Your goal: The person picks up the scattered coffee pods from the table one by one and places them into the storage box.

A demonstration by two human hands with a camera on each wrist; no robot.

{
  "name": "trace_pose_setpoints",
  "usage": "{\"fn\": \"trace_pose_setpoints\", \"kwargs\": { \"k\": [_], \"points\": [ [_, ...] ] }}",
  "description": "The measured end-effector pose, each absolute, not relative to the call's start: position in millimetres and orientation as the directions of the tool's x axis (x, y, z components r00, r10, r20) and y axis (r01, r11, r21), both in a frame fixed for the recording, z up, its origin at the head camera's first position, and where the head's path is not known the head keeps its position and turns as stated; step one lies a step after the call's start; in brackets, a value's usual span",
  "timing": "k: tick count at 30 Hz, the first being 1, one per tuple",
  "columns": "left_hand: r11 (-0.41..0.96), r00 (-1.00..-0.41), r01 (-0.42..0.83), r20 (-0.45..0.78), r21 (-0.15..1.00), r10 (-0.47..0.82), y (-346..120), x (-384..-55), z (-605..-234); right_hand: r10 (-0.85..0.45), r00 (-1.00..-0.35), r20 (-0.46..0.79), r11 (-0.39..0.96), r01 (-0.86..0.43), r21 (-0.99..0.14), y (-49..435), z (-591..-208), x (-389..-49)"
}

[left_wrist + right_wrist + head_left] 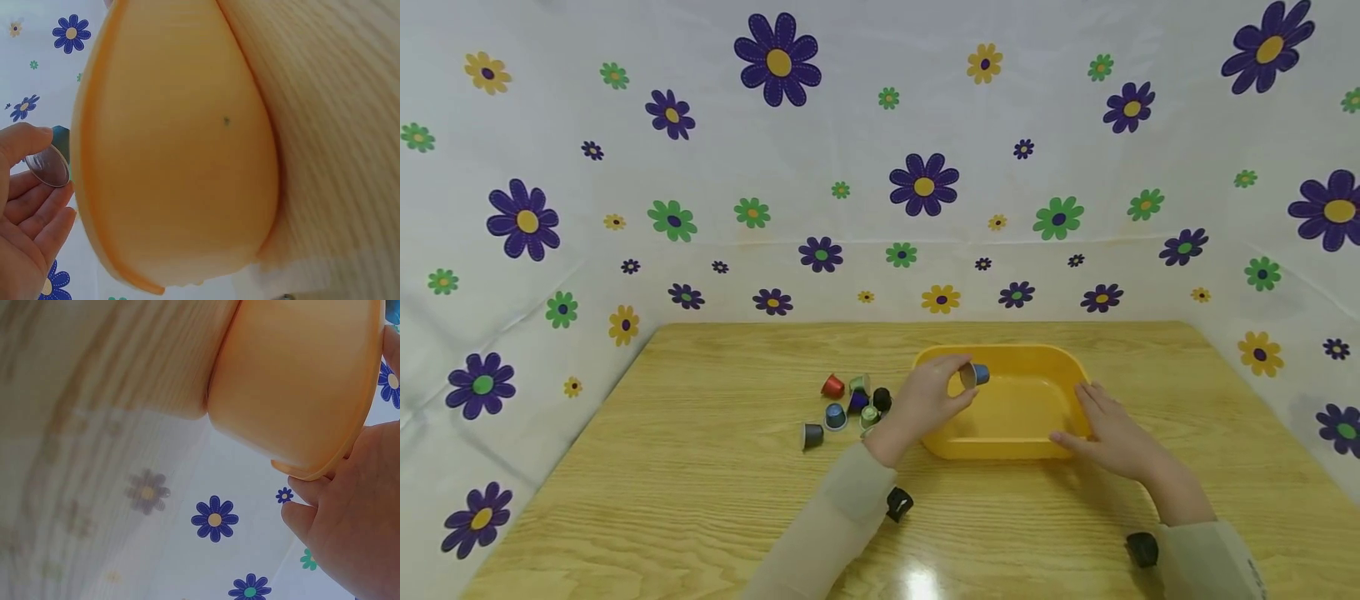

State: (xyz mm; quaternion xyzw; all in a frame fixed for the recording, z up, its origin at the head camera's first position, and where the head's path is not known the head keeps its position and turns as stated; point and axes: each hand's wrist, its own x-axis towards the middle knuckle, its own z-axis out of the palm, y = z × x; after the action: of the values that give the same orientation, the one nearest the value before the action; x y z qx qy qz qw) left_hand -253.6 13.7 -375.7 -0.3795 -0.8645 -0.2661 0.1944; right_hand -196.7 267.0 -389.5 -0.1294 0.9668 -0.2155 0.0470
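Pinched between the thumb and fingers of my left hand [925,398] is a blue coffee capsule [980,374], held over the left part of a yellow plastic tub [1007,448]. In the left wrist view the capsule's flat silver lid [49,166] faces the palm, beside the tub's rim. My right hand [1108,433] holds the tub at its right front corner, thumb at the front rim and fingers over the right rim. The right wrist view shows the lower fingers [306,503] bent against the outside of the rim.
Left of the tub lies a loose cluster of coffee capsules, among them a red one [832,386], a blue one [836,416] and a dark grey one [812,436] on its side. My left forearm overlaps part of it. A flower-printed white sheet [850,150] surrounds the wooden table [700,500].
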Motion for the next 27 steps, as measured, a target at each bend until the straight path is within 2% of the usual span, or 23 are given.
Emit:
{"fn": "trace_pose_setpoints", "kwargs": {
  "k": [9,18,27],
  "points": [
    [0.547,-0.598,0.793,0.512,0.266,0.617,29.8,-256.5,-359.4,-0.266,-0.964,-0.027,0.876,-0.23,-0.424,268.9,-390.1,-198.3],
    [0.557,-0.584,0.805,0.44,0.204,0.683,47.0,-258.7,-345.5,-0.269,-0.963,-0.026,0.873,-0.233,-0.428,271.1,-390.0,-197.0],
    [0.576,-0.629,0.776,0.396,0.257,0.669,53.8,-271.6,-340.1,-0.274,-0.962,-0.02,0.874,-0.24,-0.423,270.0,-389.3,-197.3]
  ]
}}
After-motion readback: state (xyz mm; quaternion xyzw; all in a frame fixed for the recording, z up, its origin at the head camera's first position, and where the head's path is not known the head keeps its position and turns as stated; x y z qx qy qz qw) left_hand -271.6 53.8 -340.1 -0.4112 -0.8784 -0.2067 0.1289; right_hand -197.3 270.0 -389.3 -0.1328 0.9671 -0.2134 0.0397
